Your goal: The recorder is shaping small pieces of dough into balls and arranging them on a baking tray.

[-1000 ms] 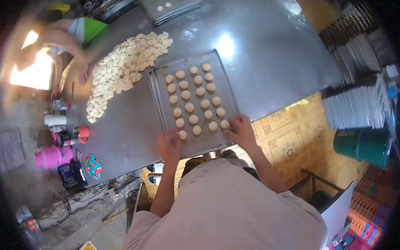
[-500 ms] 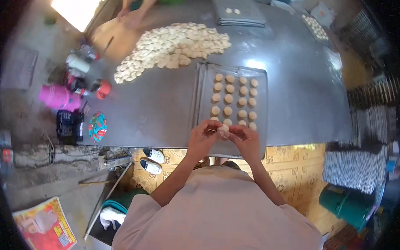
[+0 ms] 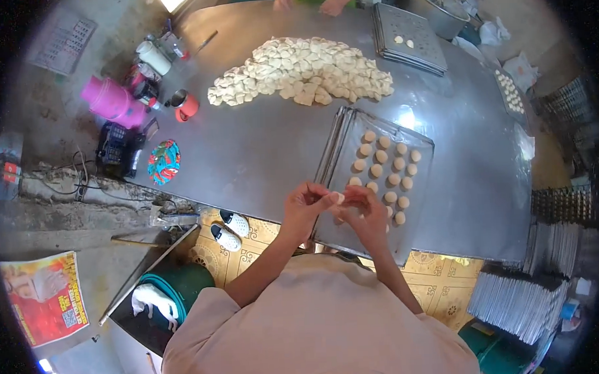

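Note:
Both my hands meet over the near left part of a metal baking tray (image 3: 423,166). A small pale piece of dough (image 3: 338,198) is pinched between my left hand (image 3: 307,205) and my right hand (image 3: 368,214), with the fingers of both closed around it. Rows of round dough balls (image 3: 393,179) lie on the tray, some of them hidden by my right hand. Beyond the tray spreads a large curved heap of cut dough pieces (image 3: 308,68).
Another person's hands (image 3: 333,6) are at the table's far edge. Stacked trays (image 3: 410,41) stand at the far right. On the left are a pink jug (image 3: 112,104), a red mug (image 3: 185,106), a black phone-like device (image 3: 115,150) and a colourful cloth item (image 3: 164,161).
My view has turned, so the table and tray appear shifted and tilted. The dough piece stays between my fingers, which have shifted around it. The other person's hands have moved apart.

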`<action>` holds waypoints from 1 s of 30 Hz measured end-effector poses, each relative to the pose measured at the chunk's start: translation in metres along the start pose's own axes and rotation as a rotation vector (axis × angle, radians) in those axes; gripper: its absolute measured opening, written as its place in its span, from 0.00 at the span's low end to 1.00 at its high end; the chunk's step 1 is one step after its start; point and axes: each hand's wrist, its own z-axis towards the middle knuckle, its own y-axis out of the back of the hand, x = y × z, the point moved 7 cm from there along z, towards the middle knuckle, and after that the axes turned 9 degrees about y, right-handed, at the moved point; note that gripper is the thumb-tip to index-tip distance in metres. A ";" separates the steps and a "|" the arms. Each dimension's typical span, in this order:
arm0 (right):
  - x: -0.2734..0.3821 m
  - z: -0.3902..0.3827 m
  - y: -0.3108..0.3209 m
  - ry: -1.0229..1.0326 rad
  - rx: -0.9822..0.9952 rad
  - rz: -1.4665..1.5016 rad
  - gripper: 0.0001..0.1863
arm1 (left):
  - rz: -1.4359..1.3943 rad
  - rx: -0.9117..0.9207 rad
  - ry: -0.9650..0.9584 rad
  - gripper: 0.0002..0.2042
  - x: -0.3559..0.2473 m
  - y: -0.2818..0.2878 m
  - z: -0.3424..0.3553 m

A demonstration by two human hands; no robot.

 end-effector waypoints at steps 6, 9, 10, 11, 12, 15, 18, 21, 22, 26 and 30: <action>0.017 0.026 -0.013 0.204 0.096 -0.381 0.16 | 0.172 -0.238 -0.169 0.07 -0.021 0.004 0.008; 0.016 0.030 -0.024 0.212 0.171 -0.447 0.17 | 0.455 -0.271 -0.270 0.07 -0.032 -0.008 0.005; 0.015 0.029 -0.028 0.204 0.196 -0.403 0.17 | 0.543 -0.251 -0.267 0.07 -0.032 -0.012 0.005; 0.011 0.028 -0.029 0.133 0.147 -0.285 0.16 | 0.457 -0.254 -0.224 0.06 -0.029 -0.011 0.006; 0.009 0.026 -0.029 0.099 0.091 -0.154 0.16 | 0.371 -0.255 -0.190 0.06 -0.026 -0.009 0.007; 0.014 0.019 -0.035 0.167 0.017 -0.100 0.16 | 0.184 -0.294 -0.274 0.08 -0.022 -0.001 0.007; 0.024 0.015 -0.043 0.357 0.056 -0.394 0.18 | 0.174 -0.318 -0.364 0.09 -0.019 0.001 0.009; 0.026 0.013 -0.047 0.466 0.155 -0.573 0.19 | 0.142 -0.337 -0.297 0.07 -0.010 0.001 0.011; 0.025 0.012 -0.048 0.483 0.180 -0.600 0.19 | 0.086 -0.358 -0.242 0.06 -0.005 0.005 0.010; 0.008 0.009 -0.051 0.366 0.373 -0.305 0.17 | 0.160 -0.424 -0.256 0.10 0.003 0.027 0.002; -0.020 0.004 -0.031 0.048 0.219 -0.021 0.19 | 0.424 -0.546 -0.455 0.10 0.019 0.099 0.015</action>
